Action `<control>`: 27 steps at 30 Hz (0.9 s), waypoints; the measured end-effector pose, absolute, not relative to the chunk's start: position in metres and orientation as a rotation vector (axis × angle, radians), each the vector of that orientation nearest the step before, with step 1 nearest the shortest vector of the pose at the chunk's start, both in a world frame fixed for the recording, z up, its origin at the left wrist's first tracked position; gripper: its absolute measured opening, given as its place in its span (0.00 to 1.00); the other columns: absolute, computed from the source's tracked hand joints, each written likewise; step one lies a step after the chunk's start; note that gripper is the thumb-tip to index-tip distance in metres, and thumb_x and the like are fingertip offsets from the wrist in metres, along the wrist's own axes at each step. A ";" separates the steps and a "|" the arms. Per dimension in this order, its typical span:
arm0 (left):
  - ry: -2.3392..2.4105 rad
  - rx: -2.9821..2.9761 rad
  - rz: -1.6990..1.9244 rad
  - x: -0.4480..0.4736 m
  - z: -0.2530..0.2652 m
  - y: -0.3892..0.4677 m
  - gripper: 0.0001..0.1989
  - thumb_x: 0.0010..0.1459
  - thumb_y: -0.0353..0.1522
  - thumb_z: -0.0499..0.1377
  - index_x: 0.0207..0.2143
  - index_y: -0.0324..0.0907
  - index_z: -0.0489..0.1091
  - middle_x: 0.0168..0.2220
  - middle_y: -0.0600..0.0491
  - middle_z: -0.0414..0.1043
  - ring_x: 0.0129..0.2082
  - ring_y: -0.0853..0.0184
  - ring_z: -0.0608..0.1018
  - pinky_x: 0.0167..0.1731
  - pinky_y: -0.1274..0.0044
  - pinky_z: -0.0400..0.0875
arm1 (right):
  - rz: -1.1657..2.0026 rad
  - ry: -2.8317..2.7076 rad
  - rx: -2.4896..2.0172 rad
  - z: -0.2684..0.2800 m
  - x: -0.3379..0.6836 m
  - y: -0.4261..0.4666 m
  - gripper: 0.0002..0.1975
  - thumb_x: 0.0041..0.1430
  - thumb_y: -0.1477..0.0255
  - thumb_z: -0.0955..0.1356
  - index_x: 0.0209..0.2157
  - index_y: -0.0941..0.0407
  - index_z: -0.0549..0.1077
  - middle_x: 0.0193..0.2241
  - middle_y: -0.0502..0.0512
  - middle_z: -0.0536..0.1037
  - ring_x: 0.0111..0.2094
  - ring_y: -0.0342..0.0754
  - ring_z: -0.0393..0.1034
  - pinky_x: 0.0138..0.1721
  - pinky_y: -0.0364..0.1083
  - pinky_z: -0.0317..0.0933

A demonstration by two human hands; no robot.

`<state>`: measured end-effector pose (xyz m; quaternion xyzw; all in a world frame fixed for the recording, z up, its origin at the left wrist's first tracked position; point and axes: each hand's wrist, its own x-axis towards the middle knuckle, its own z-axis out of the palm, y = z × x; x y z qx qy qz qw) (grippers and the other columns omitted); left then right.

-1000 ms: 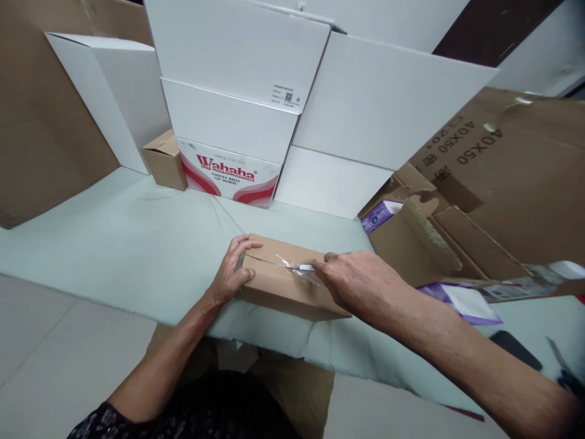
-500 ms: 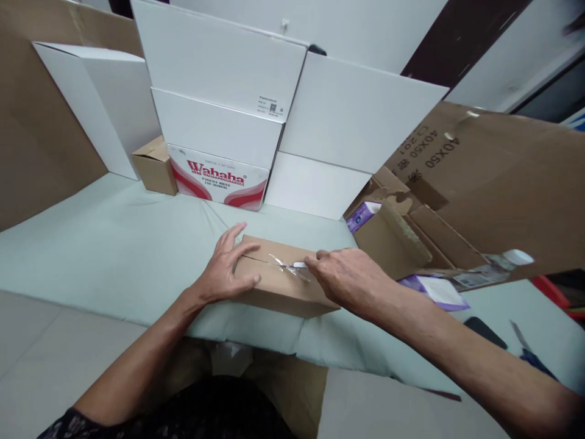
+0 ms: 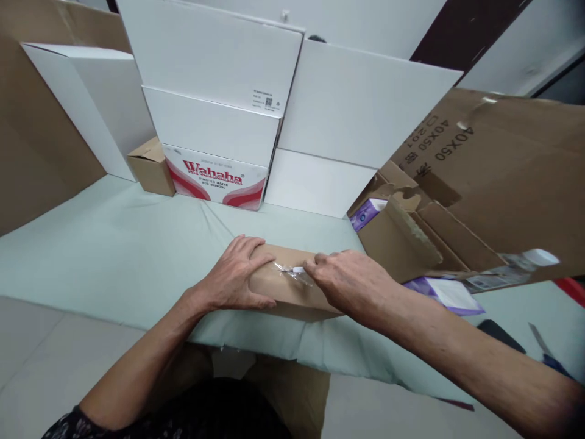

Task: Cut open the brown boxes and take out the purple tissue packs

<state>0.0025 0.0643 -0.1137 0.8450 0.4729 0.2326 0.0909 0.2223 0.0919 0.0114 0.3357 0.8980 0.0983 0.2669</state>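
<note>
A brown cardboard box lies lengthwise near the table's front edge. My left hand grips its left end, fingers over the far side and thumb along the near side. Closed around a small knife, my right hand rests over the box's right part. The knife's thin blade points left at the top seam, and most of its handle is hidden in my fist. Crumpled clear tape sticks up around the blade.
White boxes and a red-and-white Wahaba carton wall the back. A small brown box stands left. On the right are open cardboard, a tissue pack, a clear bottle, a dark flat object and scissors.
My left hand has shifted right and closed further over the box's left end. The knife tip stays at the taped seam, with my right hand nearly still. The view has turned slightly.
</note>
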 end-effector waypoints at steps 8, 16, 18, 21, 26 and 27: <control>1.417 2.492 0.700 0.006 -0.116 0.063 0.44 0.45 0.54 0.73 0.59 0.39 0.73 0.63 0.33 0.63 0.63 0.41 0.67 0.65 0.47 0.59 | 0.255 2.444 0.917 0.008 0.232 0.095 0.15 0.60 0.84 0.66 0.45 0.59 0.80 0.34 0.62 0.84 0.33 0.54 0.80 0.28 0.47 0.57; 1.423 2.404 0.694 0.009 -0.119 0.067 0.49 0.39 0.56 0.75 0.60 0.42 0.72 0.66 0.34 0.62 0.67 0.40 0.65 0.70 0.45 0.48 | 0.323 2.476 0.946 0.002 0.231 0.102 0.16 0.59 0.84 0.66 0.43 0.57 0.81 0.36 0.64 0.84 0.36 0.56 0.81 0.30 0.46 0.57; 1.424 2.398 0.708 0.009 -0.120 0.067 0.48 0.40 0.55 0.74 0.60 0.42 0.72 0.66 0.34 0.62 0.68 0.41 0.64 0.71 0.46 0.46 | 0.314 2.473 0.942 0.002 0.230 0.103 0.16 0.59 0.84 0.66 0.44 0.57 0.81 0.36 0.64 0.84 0.36 0.55 0.81 0.30 0.46 0.56; 1.413 2.397 0.708 0.008 -0.121 0.067 0.49 0.40 0.56 0.74 0.60 0.42 0.72 0.66 0.34 0.62 0.68 0.41 0.63 0.71 0.46 0.45 | 0.298 2.474 0.926 0.002 0.230 0.101 0.14 0.60 0.83 0.67 0.44 0.58 0.81 0.36 0.64 0.84 0.36 0.54 0.81 0.30 0.46 0.56; 1.403 2.426 0.685 0.005 -0.119 0.067 0.47 0.41 0.55 0.74 0.60 0.40 0.72 0.65 0.33 0.62 0.67 0.40 0.65 0.70 0.45 0.48 | 0.288 2.479 0.915 0.005 0.227 0.092 0.15 0.62 0.84 0.66 0.44 0.58 0.81 0.36 0.63 0.84 0.35 0.53 0.80 0.29 0.45 0.55; 1.399 2.434 0.686 0.004 -0.118 0.067 0.47 0.42 0.54 0.74 0.60 0.40 0.72 0.65 0.33 0.62 0.67 0.40 0.65 0.70 0.44 0.48 | 0.289 2.483 0.913 0.006 0.227 0.092 0.15 0.62 0.85 0.66 0.43 0.58 0.81 0.36 0.63 0.84 0.34 0.52 0.80 0.29 0.45 0.55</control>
